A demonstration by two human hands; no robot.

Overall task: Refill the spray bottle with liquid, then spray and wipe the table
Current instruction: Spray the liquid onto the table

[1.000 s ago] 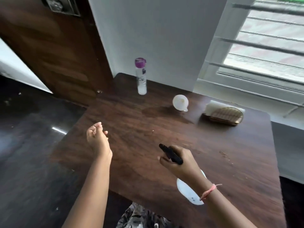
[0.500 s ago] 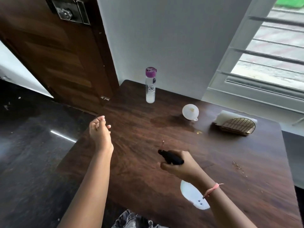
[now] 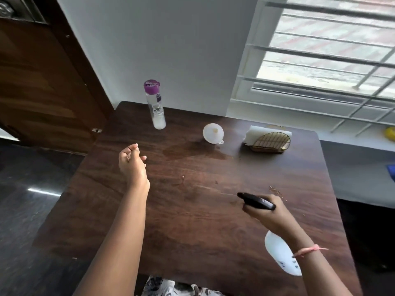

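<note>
**Head view: spray bottle aimed, cloth nowhere in hand**

Head camera looks down on the dark wooden table (image 3: 192, 231), and we sweep from the left. At the far edge stands a tall clear bottle with a purple cap (image 3: 155, 104), upright, a little white liquid at its base. Nearer us the left hand (image 3: 133, 165) hovers above the tabletop, fingers loosely curled, holding nothing. Next along, a white plastic funnel (image 3: 213, 133) lies on its side beside a dark wet patch (image 3: 192, 149). Then a gold wire napkin holder with white napkins (image 3: 268, 137). Scattered crumbs (image 3: 276, 191) dot the wood just past the nozzle.

And on the right, the right hand (image 3: 268, 216) is wrapped around the neck of the white spray bottle with a black trigger head (image 3: 256, 201), nozzle pointing leftward across the table, a faint streak of mist ahead of it.

The risk? Judging from the angle, spray could drift onto the free hand or off the left edge, and with napkins well apart from both hands, liquid may sit and spread crumbs around.
</note>
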